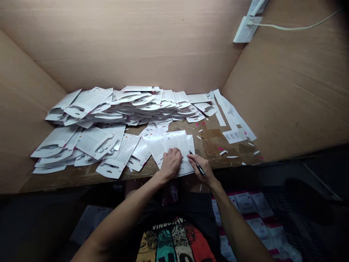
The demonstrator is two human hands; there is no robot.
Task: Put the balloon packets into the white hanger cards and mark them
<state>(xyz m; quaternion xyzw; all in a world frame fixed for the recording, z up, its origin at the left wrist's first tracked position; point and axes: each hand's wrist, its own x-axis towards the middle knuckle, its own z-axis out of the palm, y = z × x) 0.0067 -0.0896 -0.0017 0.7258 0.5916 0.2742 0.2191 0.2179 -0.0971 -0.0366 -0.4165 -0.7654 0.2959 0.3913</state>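
A white printed packaging card [176, 140] lies at the table's front edge, over other cards. My left hand [171, 162] presses on it with bent fingers held close together. Just to the right, my right hand [204, 169] is closed around a slim black pen-like tool [200, 169], whose thin tip points away from me near the card's right edge. I cannot tell if the tip is a nib or a blade. Left of my hands, similar cards with hang slots [117, 156] overlap on the table.
A long heap of white cards [144, 103] runs along the back wall. White paper strips [219, 109], a barcode label sheet [234, 136] and small white and pink scraps lie right. Cardboard walls [289, 83] enclose the table; a white socket [247, 30] with a cable hangs upper right. Packs [253, 218] lie below.
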